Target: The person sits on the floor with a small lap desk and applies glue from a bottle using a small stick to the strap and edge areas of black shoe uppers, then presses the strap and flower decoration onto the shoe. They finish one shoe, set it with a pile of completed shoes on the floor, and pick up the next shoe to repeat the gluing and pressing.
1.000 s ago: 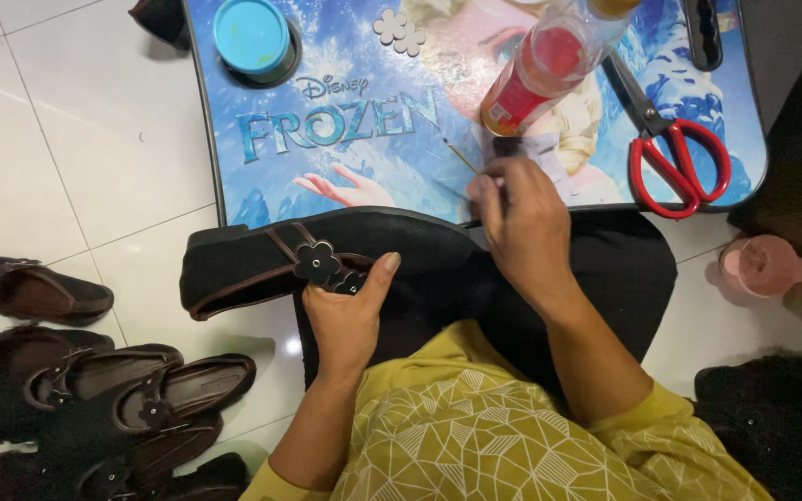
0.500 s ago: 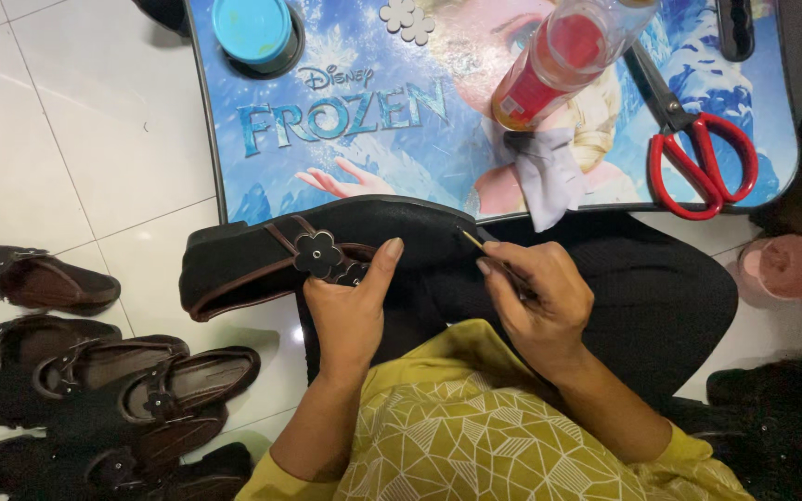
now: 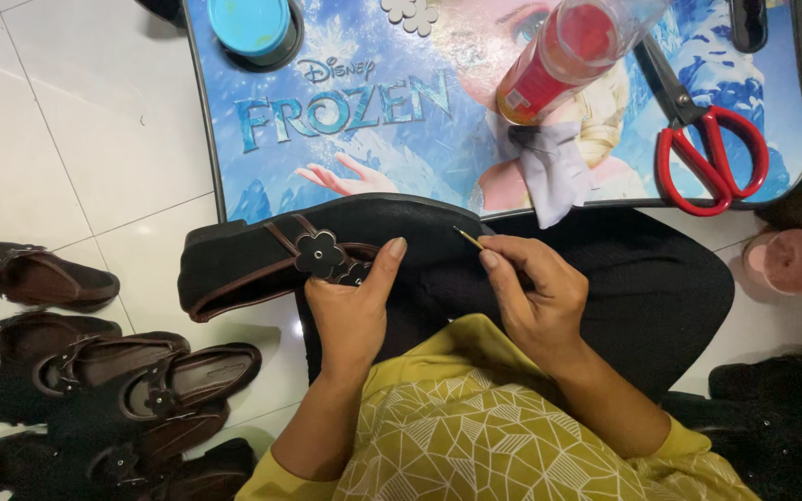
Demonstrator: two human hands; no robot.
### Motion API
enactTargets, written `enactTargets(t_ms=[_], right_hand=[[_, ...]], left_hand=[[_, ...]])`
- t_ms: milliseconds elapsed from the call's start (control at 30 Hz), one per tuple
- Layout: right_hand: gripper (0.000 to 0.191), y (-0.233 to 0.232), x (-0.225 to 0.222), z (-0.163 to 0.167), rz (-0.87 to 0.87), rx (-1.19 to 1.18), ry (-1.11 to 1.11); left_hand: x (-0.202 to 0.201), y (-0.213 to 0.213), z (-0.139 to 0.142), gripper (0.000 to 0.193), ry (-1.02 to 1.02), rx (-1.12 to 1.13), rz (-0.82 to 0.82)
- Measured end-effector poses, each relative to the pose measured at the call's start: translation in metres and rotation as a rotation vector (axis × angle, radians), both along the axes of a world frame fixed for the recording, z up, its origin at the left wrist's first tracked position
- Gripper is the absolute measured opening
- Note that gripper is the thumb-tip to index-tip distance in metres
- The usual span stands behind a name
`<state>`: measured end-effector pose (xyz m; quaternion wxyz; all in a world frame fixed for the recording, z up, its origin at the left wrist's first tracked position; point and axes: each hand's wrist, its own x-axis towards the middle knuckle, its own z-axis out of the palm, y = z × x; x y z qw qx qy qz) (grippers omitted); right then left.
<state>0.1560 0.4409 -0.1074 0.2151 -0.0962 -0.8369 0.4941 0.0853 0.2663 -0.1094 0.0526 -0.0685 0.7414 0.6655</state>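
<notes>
Two hands on lap: left hand (image 3: 350, 311) grip clamps black shoe (image 3: 327, 250), steadying its flower strap (image 3: 319, 250); right hand (image 3: 536, 297) pinches thin stick (image 3: 469, 238), tip at shoe. Tabletop (image 3: 373, 121) at 12 o'clock, red scissors (image 3: 712, 153) at 2, spare shoes (image 3: 95, 371) at 8.

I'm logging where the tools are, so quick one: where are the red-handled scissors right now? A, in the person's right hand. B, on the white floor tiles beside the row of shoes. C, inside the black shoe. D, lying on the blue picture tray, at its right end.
D: the red-handled scissors lie on the blue picture tray at its right end, while the right hand pinches a thin stick beside the black shoe.
</notes>
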Motion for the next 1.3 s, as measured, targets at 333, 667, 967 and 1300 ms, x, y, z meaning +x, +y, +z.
enactTargets(t_ms=[333, 667, 967, 1300], right_hand=[[0.017, 0.005, 0.0, 0.001, -0.069, -0.073, -0.05], [0.017, 0.008, -0.002, 0.003, -0.012, -0.049, 0.0], [0.012, 0.008, 0.001, -0.006, -0.019, -0.147, -0.045], [0.012, 0.006, -0.001, -0.001, -0.017, -0.022, -0.009]], left_hand=[[0.0, 0.001, -0.001, 0.023, 0.001, 0.004, -0.002], [0.0, 0.002, -0.003, 0.021, 0.002, 0.012, 0.008], [0.001, 0.003, -0.005, 0.021, 0.006, -0.009, 0.002], [-0.001, 0.003, -0.002, 0.02, 0.059, -0.006, -0.007]])
